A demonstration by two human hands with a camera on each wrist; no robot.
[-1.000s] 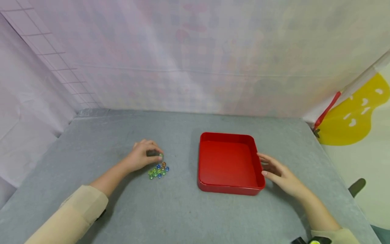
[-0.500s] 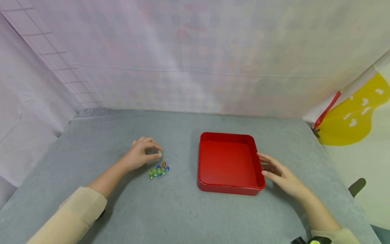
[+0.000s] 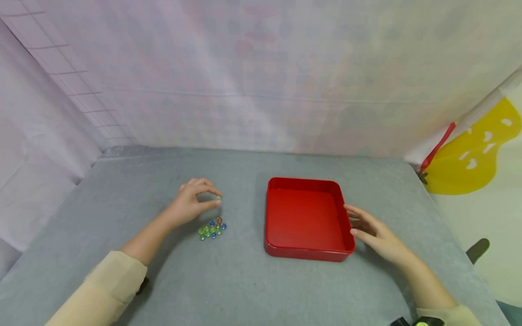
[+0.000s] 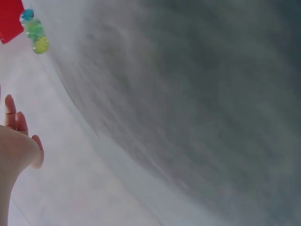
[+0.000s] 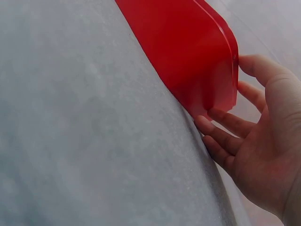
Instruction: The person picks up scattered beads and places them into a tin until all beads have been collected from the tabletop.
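My left hand (image 3: 190,204) pinches a small green glass marble (image 3: 219,198) between thumb and fingertips, just beyond a cluster of green, blue and orange marbles (image 3: 207,229) on the grey cloth. A few of those marbles (image 4: 35,29) show at the top left of the left wrist view; the held one cannot be made out there. To the right stands a square red tray (image 3: 303,219) with low walls and a bare floor. Fingertips of my right hand (image 3: 379,237) touch its right wall; the right wrist view shows these fingers spread and fairly straight against the red side.
Grey cloth (image 3: 244,290) covers the table. A pale patterned curtain (image 3: 253,90) hangs along the back edge, and white fabric (image 3: 32,136) closes off the left. At the right, beyond the table edge, is a panel with a yellow shape (image 3: 469,167).
My left hand has moved away from the marble cluster, farther back and finally a little right, with the green marble still pinched. The right hand and tray stay where they were.
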